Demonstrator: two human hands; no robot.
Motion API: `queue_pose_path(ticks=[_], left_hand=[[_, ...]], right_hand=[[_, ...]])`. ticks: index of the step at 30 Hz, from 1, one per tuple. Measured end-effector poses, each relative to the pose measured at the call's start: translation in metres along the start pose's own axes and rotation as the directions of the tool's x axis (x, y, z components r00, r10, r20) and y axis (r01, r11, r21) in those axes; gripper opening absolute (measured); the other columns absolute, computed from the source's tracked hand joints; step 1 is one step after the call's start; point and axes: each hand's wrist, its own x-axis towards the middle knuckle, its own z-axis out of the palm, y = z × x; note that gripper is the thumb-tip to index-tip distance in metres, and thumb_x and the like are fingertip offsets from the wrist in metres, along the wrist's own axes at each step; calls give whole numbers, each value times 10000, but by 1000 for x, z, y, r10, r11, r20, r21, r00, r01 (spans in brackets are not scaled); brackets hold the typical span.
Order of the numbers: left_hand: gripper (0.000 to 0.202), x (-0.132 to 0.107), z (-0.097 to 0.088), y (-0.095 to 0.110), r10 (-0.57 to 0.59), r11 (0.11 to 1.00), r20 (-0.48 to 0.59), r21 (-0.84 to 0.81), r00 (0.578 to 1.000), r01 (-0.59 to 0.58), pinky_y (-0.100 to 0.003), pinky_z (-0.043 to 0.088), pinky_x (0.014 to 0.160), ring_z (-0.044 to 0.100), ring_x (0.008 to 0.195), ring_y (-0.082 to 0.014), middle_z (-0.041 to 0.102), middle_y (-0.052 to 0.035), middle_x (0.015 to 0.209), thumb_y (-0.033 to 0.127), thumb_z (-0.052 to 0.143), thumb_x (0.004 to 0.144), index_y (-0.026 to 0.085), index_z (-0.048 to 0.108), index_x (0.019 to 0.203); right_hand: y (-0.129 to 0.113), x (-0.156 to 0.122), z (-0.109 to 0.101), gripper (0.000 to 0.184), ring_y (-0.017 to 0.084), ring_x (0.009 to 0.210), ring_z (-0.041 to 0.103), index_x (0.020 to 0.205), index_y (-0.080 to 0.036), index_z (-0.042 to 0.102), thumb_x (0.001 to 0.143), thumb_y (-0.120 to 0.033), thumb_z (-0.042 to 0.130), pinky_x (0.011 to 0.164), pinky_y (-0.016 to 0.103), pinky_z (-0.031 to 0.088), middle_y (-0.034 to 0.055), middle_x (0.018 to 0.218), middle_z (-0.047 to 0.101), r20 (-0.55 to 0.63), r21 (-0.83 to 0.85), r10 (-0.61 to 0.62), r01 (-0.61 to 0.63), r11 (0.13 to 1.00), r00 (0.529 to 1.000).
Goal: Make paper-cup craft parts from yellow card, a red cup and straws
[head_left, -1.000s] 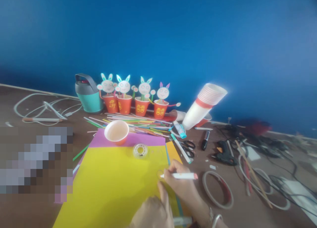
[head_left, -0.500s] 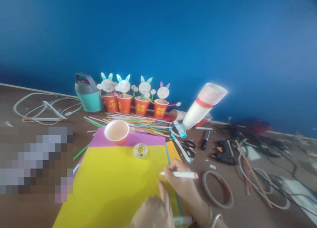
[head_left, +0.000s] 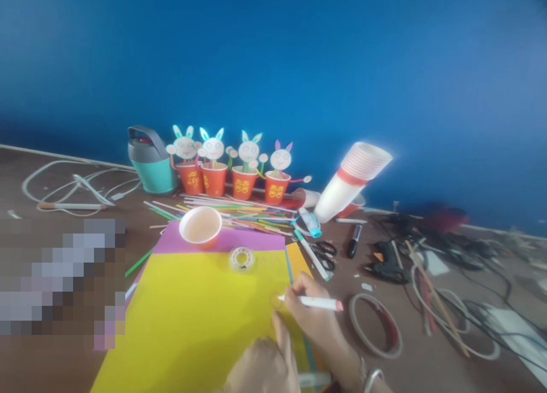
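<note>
Apparently, the step in hand is drawing a small round outline on the yellow sheet. The right hand is gripping a white marker, its fingers closing around the barrel near the tip, while the pink end is pointing away to the right. The tip is lying at the outline's upper right; whether it is touching the paper, I cannot tell. Just below, the left hand is resting on the sheet, 1 finger stretching towards the outline; whether its other fingers are closing on anything is not showing.

In my judgement, the next stroke is calling for a steady tip, a sheet that is not slipping, and a left fingertip that is leaving the line room.

The sheet is lying flat beneath both hands, the right hand reaching in over its right edge. Near its top edge, a tape roll is sitting, and beyond that a cup is standing on purple paper, well apart from both hands.
</note>
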Motion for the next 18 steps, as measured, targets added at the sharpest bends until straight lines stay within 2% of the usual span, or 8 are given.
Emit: queue_pose_path(ticks=[5, 10, 15, 18], left_hand=[[416, 0, 1, 0, 5, 1000, -16, 9, 1000, -5, -210, 397, 418, 577, 485, -145, 693, -150, 736, 72, 400, 866, -5, 509, 1260], [366, 0, 4, 1, 1, 1000, -5, 15, 1000, -1, -203, 370, 393, 578, 475, -146, 667, -120, 661, 67, 395, 871, -4, 566, 1187], [373, 0, 5, 2, -2, 1000, 10, 18, 1000, 2, -215, 395, 417, 583, 499, -153, 686, -146, 712, 52, 391, 862, -4, 568, 1185], [385, 0, 4, 2, 5, 1000, -11, 17, 1000, -4, -221, 400, 419, 579, 491, -152, 691, -154, 729, 48, 394, 855, -5, 561, 1198]], right_hand=[[-1, 0, -1, 223, 105, 486, 393, 565, -234, 350, 730, -262, 497, 463, 217, 311, -72, 508, 371, 2, 3, 12, -12, 1000, 1000], [-1, -1, -1, 236, 99, 482, 383, 557, -232, 344, 726, -253, 507, 461, 211, 305, -74, 501, 375, 14, 9, 16, -16, 1000, 1000], [0, -1, 0, 252, 99, 488, 398, 562, -228, 352, 738, -247, 531, 462, 205, 302, -79, 498, 374, 34, 32, 34, -35, 999, 999], [0, -1, -1, 248, 99, 492, 405, 560, -227, 357, 739, -233, 529, 470, 206, 312, -77, 503, 387, 7, 37, 15, -15, 999, 1000]])
